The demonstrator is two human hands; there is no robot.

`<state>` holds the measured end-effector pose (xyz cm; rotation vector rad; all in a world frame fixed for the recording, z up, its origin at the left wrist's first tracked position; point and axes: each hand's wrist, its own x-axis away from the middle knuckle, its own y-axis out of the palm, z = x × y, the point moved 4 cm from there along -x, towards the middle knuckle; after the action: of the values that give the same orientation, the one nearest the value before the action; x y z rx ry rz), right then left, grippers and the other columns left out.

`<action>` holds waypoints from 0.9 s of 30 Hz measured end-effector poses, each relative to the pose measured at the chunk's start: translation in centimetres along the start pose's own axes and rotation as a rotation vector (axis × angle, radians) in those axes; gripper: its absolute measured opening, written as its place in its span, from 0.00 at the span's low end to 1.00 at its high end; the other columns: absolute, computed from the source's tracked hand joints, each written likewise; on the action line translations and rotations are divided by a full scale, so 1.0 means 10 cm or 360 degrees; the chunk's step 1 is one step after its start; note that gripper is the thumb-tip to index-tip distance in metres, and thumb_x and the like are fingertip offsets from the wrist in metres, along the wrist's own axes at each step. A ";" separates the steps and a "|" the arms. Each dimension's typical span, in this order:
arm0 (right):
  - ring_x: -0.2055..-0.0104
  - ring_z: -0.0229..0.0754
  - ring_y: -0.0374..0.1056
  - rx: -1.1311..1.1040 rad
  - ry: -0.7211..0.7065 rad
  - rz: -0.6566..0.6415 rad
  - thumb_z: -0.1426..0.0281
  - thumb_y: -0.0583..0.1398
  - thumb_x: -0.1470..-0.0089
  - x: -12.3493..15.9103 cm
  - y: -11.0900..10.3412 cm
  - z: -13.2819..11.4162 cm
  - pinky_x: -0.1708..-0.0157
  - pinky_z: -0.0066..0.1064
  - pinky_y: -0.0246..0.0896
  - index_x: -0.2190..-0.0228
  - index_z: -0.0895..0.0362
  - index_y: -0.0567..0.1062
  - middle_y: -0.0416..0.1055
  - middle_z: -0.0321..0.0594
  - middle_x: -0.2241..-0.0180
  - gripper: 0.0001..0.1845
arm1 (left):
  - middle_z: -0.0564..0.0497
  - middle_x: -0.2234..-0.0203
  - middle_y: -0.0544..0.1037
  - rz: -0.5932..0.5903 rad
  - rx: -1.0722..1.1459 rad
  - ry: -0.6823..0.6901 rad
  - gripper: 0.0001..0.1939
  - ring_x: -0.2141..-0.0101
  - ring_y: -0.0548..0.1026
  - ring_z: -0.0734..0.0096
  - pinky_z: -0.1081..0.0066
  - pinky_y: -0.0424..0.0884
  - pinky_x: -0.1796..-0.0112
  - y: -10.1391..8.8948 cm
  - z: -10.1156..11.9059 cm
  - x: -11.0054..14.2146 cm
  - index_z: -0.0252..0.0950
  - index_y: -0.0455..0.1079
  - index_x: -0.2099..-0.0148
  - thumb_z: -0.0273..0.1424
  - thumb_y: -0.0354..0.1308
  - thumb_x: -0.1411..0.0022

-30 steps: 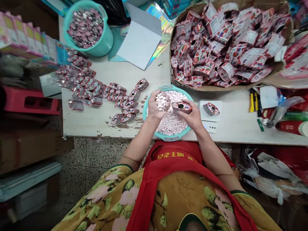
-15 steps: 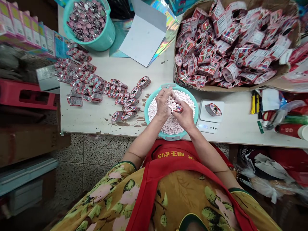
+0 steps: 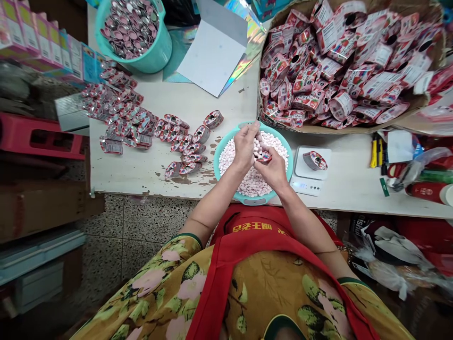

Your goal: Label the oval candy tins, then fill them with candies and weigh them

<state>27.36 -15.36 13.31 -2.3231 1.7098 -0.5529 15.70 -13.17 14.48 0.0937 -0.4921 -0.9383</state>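
Observation:
Above a turquoise basin [image 3: 217, 163] full of small pale pink candies [image 3: 253, 187], both my hands are close together. My left hand [image 3: 245, 146] is cupped and closed around a heap of candies, some showing at its inner edge. Between the fingers of my right hand [image 3: 275, 169] is a small oval candy container [image 3: 264, 157] with a red and pink printed label, tilted towards the left hand. Candies lie at its top; how full it is I cannot tell. Another such container [image 3: 315, 160] rests on a white digital scale [image 3: 307, 188] to the right.
A cardboard box [image 3: 260, 106] at the back right holds many labelled containers. Several more containers [image 3: 191, 158] stand left of the basin, with a larger cluster [image 3: 123, 113] beyond. A turquoise bucket [image 3: 155, 54] of small caps and white paper [image 3: 212, 56] lie behind. Cutters [image 3: 377, 151] lie right.
My left hand has lifted slightly and turned, its fingers now more upright over the container. The right hand still holds the container in nearly the same place.

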 end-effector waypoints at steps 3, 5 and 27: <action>0.56 0.50 0.74 -0.0022 0.0007 0.0031 0.67 0.65 0.57 0.00 -0.01 -0.01 0.53 0.44 0.71 0.56 0.51 0.76 0.79 0.37 0.58 0.21 | 0.59 0.81 0.65 0.0069 0.0001 0.0036 0.24 0.81 0.65 0.81 0.78 0.60 0.78 -0.02 0.01 0.06 0.37 0.66 0.69 0.54 0.61 0.37; 0.55 0.50 0.74 -0.0013 -0.0042 0.0024 0.66 0.66 0.56 0.01 -0.01 -0.04 0.53 0.44 0.70 0.57 0.50 0.76 0.79 0.37 0.57 0.20 | 0.59 0.82 0.65 0.0152 0.0013 0.0081 0.25 0.81 0.65 0.81 0.78 0.61 0.78 -0.06 0.02 0.06 0.37 0.67 0.68 0.55 0.59 0.36; 0.58 0.46 0.74 -0.0352 -0.0112 0.0044 0.64 0.67 0.56 0.10 -0.17 -0.03 0.53 0.39 0.69 0.59 0.52 0.76 0.79 0.37 0.60 0.20 | 0.61 0.84 0.59 -0.0164 0.0064 0.0083 0.19 0.82 0.65 0.82 0.78 0.59 0.80 0.15 0.16 0.29 0.38 0.68 0.67 0.48 0.63 0.35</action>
<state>28.95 -15.81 14.38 -2.4285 1.8506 -0.2859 17.55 -14.33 17.34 0.1807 -0.4611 -1.0244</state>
